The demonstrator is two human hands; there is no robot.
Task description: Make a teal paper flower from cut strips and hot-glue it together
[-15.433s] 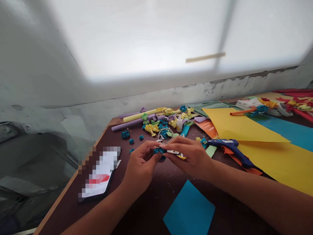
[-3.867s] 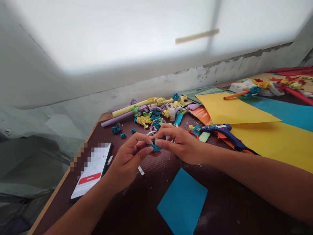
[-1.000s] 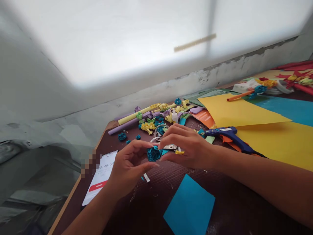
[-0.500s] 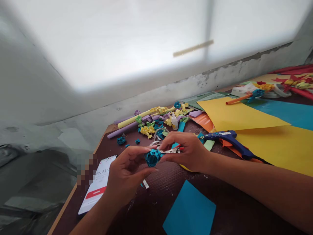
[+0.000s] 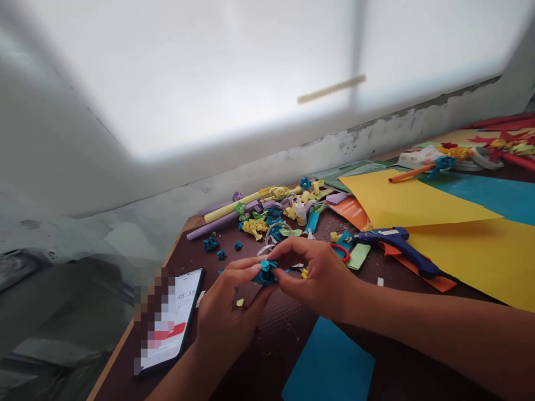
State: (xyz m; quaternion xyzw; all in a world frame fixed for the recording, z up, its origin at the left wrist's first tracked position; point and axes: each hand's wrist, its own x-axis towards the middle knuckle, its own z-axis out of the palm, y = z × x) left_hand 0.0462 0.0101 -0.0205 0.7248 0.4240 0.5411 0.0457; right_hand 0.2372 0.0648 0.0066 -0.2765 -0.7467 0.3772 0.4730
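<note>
A small crumpled blue paper flower (image 5: 266,274) is between my two hands, above the near part of the dark table. My left hand (image 5: 228,298) has its fingertips and thumb closed around the flower from the left. From the right, the thumb and forefinger of my right hand (image 5: 317,275) pinch its edge. Just beyond my right hand, a red handle loop (image 5: 345,252) shows, partly hidden. A blue glue gun (image 5: 397,242) lies farther right. Below my hands is a flat sheet of blue paper (image 5: 330,362).
A phone (image 5: 178,317) showing a timer lies at the left edge. Behind my hands are paper curls (image 5: 254,227), rolled paper tubes (image 5: 225,220) and a small glue bottle (image 5: 300,211). Yellow sheets (image 5: 409,197) cover the right side. A wall (image 5: 167,197) stands behind the table.
A metal piece with red parts showed at my right fingers; those fingers now pinch the blue flower. The red loop has come into sight beyond the hand. The view has shifted slightly.
</note>
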